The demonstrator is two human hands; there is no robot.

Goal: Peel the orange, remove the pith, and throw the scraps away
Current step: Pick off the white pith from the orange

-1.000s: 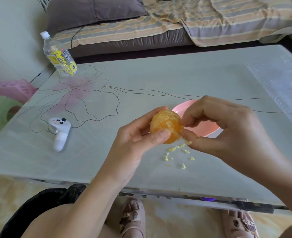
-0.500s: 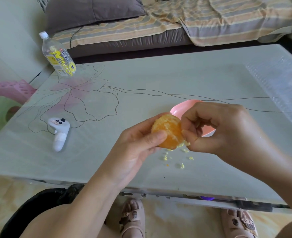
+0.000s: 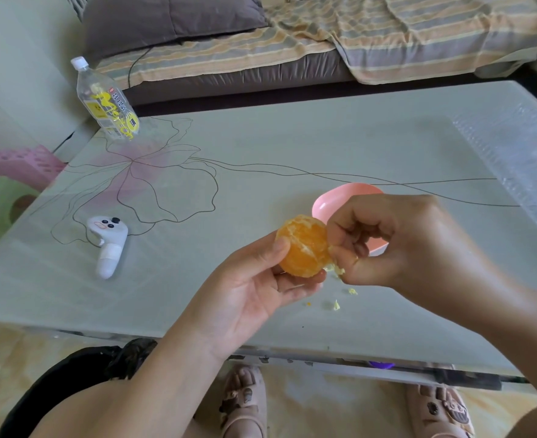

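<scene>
- your left hand cups the orange, thumb on top, so its flesh faces your right.
- your right hand pinches pith at its side to strip it.
- scraps lie just under both hands.

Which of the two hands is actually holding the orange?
The left hand holds the orange between thumb and fingers; the right hand only pinches a bit of pith at its side.
</scene>
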